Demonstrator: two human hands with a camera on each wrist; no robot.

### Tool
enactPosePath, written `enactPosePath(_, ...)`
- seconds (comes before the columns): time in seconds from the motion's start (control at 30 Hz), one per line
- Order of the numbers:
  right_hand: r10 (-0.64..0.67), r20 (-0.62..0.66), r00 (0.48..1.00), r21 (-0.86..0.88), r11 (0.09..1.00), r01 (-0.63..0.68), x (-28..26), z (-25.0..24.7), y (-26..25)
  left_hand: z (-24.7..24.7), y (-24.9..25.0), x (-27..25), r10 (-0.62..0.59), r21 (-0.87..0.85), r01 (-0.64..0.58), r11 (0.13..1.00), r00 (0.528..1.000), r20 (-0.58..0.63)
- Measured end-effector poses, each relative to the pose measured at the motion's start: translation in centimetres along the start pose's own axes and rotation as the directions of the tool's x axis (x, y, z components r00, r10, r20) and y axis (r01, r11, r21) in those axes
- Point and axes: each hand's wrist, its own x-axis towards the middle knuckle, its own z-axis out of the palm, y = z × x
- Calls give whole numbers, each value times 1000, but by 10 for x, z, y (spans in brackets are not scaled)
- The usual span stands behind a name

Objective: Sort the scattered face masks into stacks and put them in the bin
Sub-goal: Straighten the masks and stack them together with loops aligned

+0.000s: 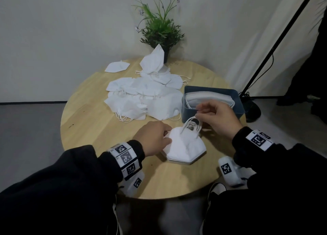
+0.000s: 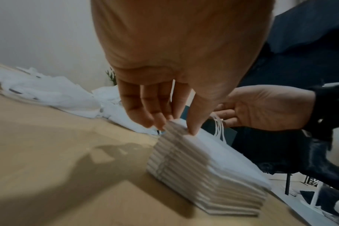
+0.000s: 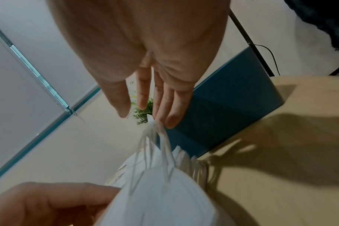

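Nearest you, a squared-up stack of white face masks point(image 1: 184, 149) lay flat on the round wooden table point(image 1: 92, 128). Your left hand point(image 1: 154, 139) pinched its left edge, thumb on top and fingers against the side. Your right hand point(image 1: 218, 118) had curled fingers pulling the stack's ear loops point(image 1: 192, 126) up and taut. Just beyond sat the blue bin point(image 1: 214, 101), masks already standing inside. To its left the unsorted pile of masks point(image 1: 141, 96) sprawled mid-table, and farthest back stood a potted plant point(image 1: 159, 27)
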Motion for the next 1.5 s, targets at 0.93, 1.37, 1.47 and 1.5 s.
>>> enactPosePath(0.93, 255, 343, 904, -772, 625, 116, -39, 23, 18, 2, 0, -8, -156, 127, 137, 982, 977, 148)
enactPosePath(1.37, 291, 341, 894, -746, 663, 69, -35, 22, 23, 4, -3, -9, -149, 111, 134, 985, 980, 135)
enactPosePath(1.47, 363, 361, 859, -737, 676, 24, -28, 13, 21, 1, -6, -8, -167, 55, 160, 986, 974, 155)
enactPosePath(1.5, 374, 362, 854, -745, 666, 24, -25, 9, 20, -2, -9, -7, -175, 45, 170, 984, 971, 165)
